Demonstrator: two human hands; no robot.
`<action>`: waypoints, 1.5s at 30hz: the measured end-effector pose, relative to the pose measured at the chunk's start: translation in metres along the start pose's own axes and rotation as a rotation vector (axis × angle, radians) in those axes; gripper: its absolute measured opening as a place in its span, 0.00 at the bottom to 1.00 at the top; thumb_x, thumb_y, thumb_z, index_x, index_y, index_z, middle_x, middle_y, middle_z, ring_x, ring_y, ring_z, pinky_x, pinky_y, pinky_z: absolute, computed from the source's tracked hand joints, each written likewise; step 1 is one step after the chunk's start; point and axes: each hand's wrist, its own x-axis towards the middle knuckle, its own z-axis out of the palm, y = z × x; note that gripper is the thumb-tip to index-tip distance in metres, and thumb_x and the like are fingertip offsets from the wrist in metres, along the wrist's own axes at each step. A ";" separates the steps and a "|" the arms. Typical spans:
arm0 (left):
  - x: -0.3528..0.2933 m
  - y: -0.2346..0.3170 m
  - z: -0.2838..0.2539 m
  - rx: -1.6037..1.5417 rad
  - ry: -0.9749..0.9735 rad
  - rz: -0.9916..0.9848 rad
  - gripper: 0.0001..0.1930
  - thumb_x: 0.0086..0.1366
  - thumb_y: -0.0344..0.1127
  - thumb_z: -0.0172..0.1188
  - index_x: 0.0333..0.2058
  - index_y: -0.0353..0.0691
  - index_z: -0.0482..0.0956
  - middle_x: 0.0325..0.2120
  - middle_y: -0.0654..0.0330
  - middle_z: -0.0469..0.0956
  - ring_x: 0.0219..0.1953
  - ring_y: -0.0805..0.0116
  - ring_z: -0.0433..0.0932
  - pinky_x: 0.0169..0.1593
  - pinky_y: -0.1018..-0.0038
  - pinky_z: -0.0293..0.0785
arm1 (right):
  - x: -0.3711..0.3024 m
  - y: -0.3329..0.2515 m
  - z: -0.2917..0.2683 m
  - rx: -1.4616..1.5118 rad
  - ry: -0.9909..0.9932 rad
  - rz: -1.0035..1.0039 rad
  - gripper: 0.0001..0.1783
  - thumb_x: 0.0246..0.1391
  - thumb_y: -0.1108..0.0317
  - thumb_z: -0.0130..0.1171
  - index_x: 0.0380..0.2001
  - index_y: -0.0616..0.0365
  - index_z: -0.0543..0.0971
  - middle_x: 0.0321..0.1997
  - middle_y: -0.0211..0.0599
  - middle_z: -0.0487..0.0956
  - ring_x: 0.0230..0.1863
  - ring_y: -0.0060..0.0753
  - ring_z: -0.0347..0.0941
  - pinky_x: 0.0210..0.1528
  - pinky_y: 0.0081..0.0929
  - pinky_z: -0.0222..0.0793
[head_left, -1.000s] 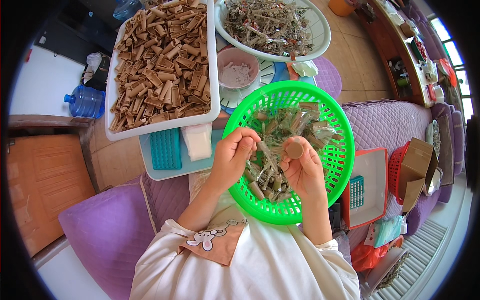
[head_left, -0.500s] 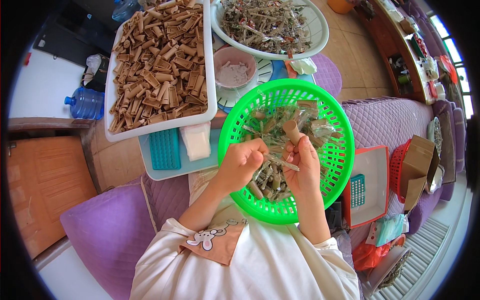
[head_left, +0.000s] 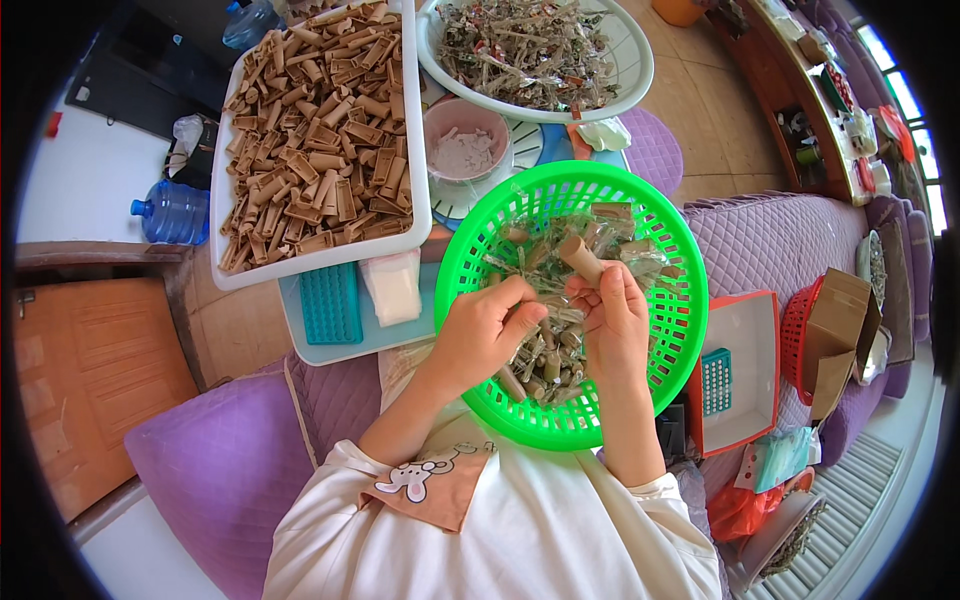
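a home living room: quilted purple sofa (head_left: 790,240), cluttered shelf (head_left: 830,110).

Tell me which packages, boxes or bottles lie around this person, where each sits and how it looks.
Water bottle: far left, on its side, clear blue, blue cap.
Cardboard box: right, brown, flaps open.
Soft packet: beside the green basket, whitish plastic.
Plastic bag: lower right, pale teal.
No screens or signs seen.

two hands (head_left: 490,335); one green basket (head_left: 672,330); one white tray (head_left: 415,130); one pink bowl (head_left: 464,150); one water bottle (head_left: 172,212)
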 end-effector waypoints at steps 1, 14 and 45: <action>0.001 0.000 -0.001 0.001 0.001 0.002 0.11 0.56 0.40 0.56 0.24 0.38 0.69 0.13 0.56 0.69 0.14 0.63 0.68 0.19 0.71 0.61 | 0.001 0.001 0.000 -0.044 -0.010 0.007 0.14 0.58 0.59 0.44 0.35 0.59 0.70 0.31 0.30 0.75 0.33 0.16 0.69 0.33 0.12 0.62; 0.002 -0.008 -0.005 0.175 0.101 -0.027 0.11 0.55 0.39 0.56 0.24 0.39 0.66 0.16 0.58 0.72 0.18 0.59 0.72 0.21 0.69 0.65 | -0.003 0.011 0.007 -0.342 -0.103 0.141 0.17 0.56 0.69 0.46 0.48 0.63 0.68 0.37 0.35 0.75 0.28 0.17 0.71 0.30 0.14 0.68; -0.048 -0.140 -0.053 0.820 0.513 -0.182 0.07 0.50 0.31 0.57 0.30 0.38 0.77 0.24 0.57 0.64 0.30 0.57 0.65 0.34 0.67 0.65 | 0.010 0.013 -0.045 0.498 0.039 0.362 0.17 0.55 0.75 0.45 0.49 0.62 0.64 0.36 0.37 0.74 0.28 0.21 0.72 0.31 0.12 0.74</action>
